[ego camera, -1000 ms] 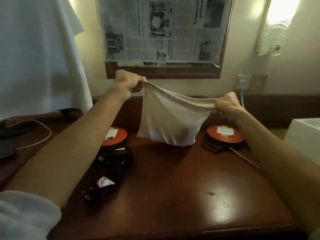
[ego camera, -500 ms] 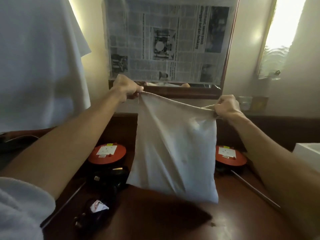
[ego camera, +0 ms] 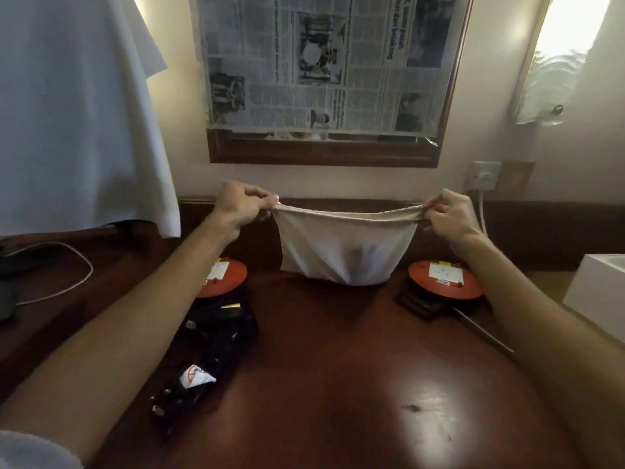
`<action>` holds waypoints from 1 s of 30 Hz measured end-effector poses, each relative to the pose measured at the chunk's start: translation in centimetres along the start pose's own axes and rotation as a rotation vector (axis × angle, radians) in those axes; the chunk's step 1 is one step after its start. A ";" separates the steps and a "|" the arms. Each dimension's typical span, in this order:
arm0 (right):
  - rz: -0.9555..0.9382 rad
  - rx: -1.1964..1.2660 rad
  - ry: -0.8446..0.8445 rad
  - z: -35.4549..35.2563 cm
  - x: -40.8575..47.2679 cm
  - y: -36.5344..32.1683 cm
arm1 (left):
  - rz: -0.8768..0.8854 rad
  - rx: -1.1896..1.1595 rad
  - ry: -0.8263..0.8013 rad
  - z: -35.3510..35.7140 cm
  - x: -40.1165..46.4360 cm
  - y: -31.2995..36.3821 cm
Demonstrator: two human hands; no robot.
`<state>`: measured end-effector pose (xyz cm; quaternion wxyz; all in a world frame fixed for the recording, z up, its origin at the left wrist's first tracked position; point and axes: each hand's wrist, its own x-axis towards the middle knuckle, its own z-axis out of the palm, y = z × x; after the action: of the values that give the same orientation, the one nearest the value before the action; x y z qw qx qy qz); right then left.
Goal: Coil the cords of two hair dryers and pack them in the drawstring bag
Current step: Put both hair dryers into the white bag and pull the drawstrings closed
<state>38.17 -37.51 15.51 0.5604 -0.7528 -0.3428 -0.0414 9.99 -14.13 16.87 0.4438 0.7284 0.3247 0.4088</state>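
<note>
A cream drawstring bag (ego camera: 341,245) hangs stretched between my two hands above the back of the dark wooden table (ego camera: 338,384). My left hand (ego camera: 241,204) pinches its top hem at the left corner, and my right hand (ego camera: 451,214) pinches the right corner. The bag's bottom rests bunched on the table. A black hair dryer (ego camera: 216,336) lies at the left under my left forearm, its black cord and plug (ego camera: 176,397) trailing toward me with a white tag on it. I see only one dryer.
Two orange round discs stand on the table, one at the left (ego camera: 225,277) and one on a dark base at the right (ego camera: 444,280). A white cable (ego camera: 72,282) lies far left, a white box (ego camera: 598,299) at the right edge. A white towel (ego camera: 77,113) hangs upper left.
The bag was hanging full length half a second ago. Now my hands are lower and farther apart, the hem is pulled taut, and the bag's bottom sits bunched on the table.
</note>
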 end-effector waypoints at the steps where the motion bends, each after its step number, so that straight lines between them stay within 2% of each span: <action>1: -0.001 0.031 -0.011 -0.1 -1.2 0.7 | -0.006 -0.034 -0.009 0.0 -1.0 -1.0; 7: 0.003 0.100 -0.080 -1.9 -10.9 5.5 | 0.022 -0.049 -0.183 -1.0 -9.7 -6.0; 12: 0.088 0.057 -0.197 -2.8 -16.6 9.2 | -0.108 -0.009 -0.388 -0.7 -16.3 -10.8; 15: 0.132 -0.105 -0.273 -3.3 -18.7 10.3 | -0.156 0.110 -0.579 -0.7 -18.4 -12.6; 16: 0.132 -0.199 -0.353 -3.5 -19.1 10.4 | -0.186 0.167 -0.678 -0.9 -18.6 -12.9; 19: 0.111 -0.675 -0.745 -3.5 -20.1 8.9 | -0.252 0.434 -0.933 -0.9 -18.5 -13.2; 20: 0.089 -0.786 -0.757 -2.9 -20.1 8.4 | -0.211 0.593 -0.920 -0.4 -18.1 -13.2; 22: 0.000 -0.828 -0.590 -0.5 -19.9 6.7 | -0.091 0.850 -0.697 1.7 -17.1 -12.9; 24: -0.088 -0.700 -0.457 3.0 -18.8 5.4 | 0.015 0.869 -0.423 5.1 -15.8 -12.3; 25: -0.119 -0.675 -0.455 5.0 -18.2 5.2 | 0.064 0.832 -0.342 7.1 -15.1 -12.1; 28: -0.267 -0.807 -0.498 10.4 -16.9 6.3 | 0.120 0.795 -0.318 12.5 -14.0 -14.0; 30: -0.328 -0.929 -0.514 12.4 -16.4 7.9 | 0.059 0.840 -0.371 14.0 -14.4 -17.0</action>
<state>26.15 -35.43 -2.81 0.0541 -0.8433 -0.5271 -0.0899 13.95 -24.79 -6.89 0.1490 0.9150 0.3564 0.1168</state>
